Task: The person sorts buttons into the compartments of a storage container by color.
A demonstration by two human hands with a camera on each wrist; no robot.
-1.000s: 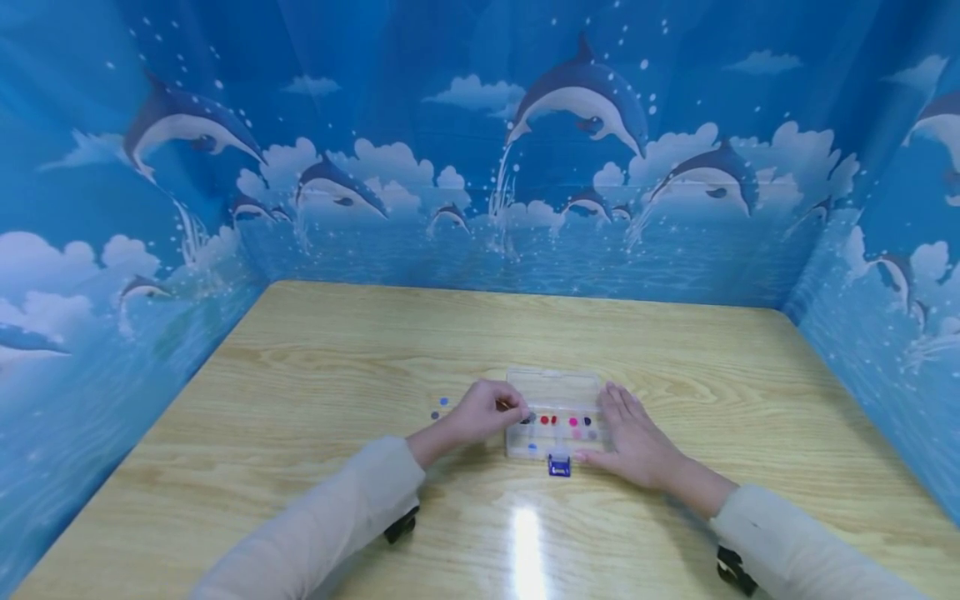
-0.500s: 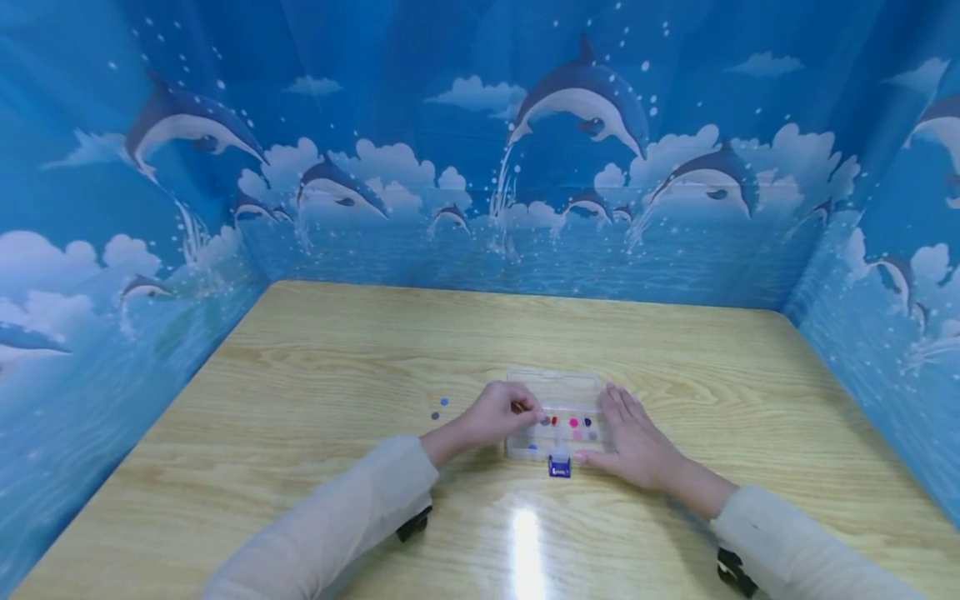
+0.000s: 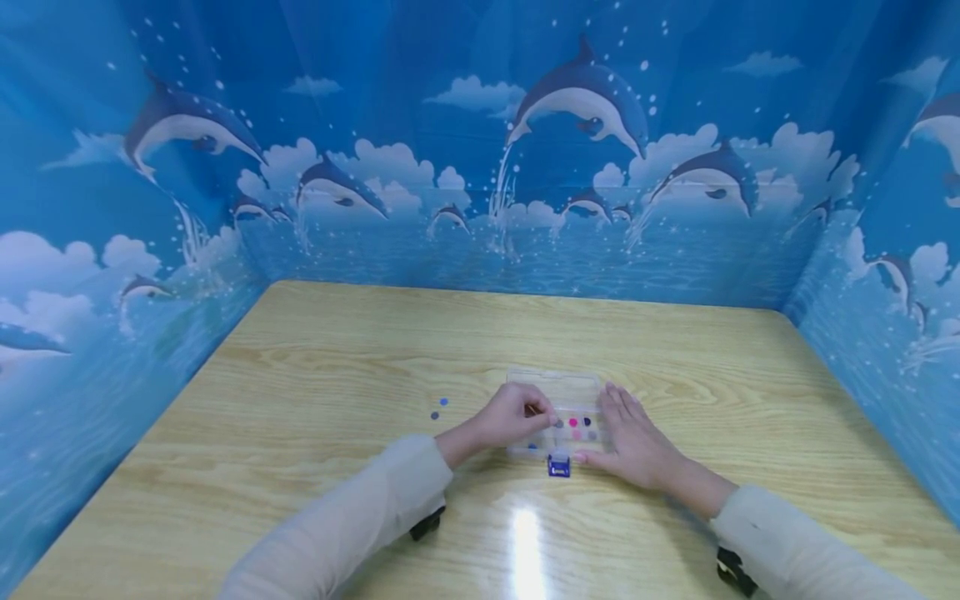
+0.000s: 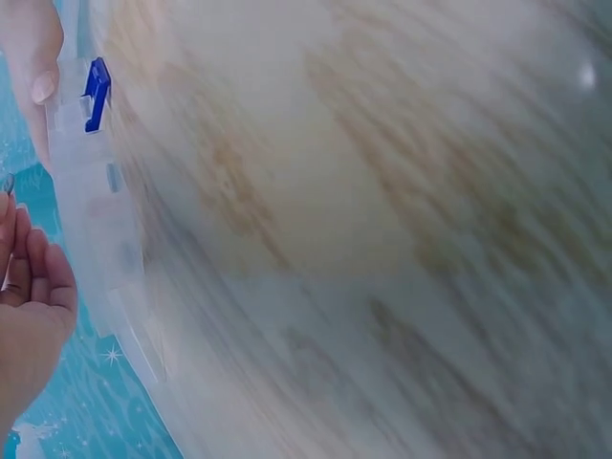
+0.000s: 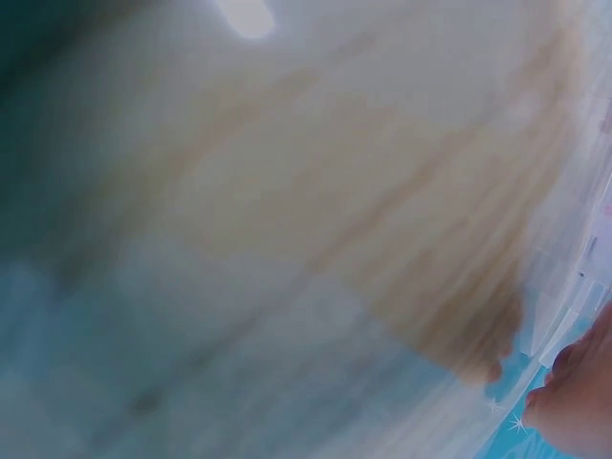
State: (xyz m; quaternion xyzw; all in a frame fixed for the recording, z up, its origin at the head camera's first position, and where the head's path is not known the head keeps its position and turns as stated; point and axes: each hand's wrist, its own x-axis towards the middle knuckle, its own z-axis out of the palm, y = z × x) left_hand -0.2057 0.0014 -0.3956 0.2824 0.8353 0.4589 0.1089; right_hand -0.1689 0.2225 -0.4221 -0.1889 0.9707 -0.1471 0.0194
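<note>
A clear plastic compartment box (image 3: 551,454) with a blue latch (image 3: 558,466) lies open on the table, its lid folded back. My left hand (image 3: 517,414) is over the box's middle, thumb and forefinger pinching a small grey disc (image 3: 558,423). In the left wrist view, a small dark edge of the disc (image 4: 9,182) shows at the fingertips. Pink and dark discs (image 3: 573,422) lie in the right compartments, and a blue disc (image 3: 532,446) at front left. My right hand (image 3: 641,442) rests along the box's right end, fingers straight, thumb at the front edge. The left hand hides several compartments.
Two loose discs, one blue (image 3: 444,402) and one grey (image 3: 435,415), lie on the wooden table (image 3: 360,350) left of the box. A dolphin-print curtain (image 3: 465,150) surrounds the table's back and sides.
My left hand has moved rightward across the box with the grey disc, from the left compartments to the middle, now covering the red discs. The right hand and the box have stayed put.
</note>
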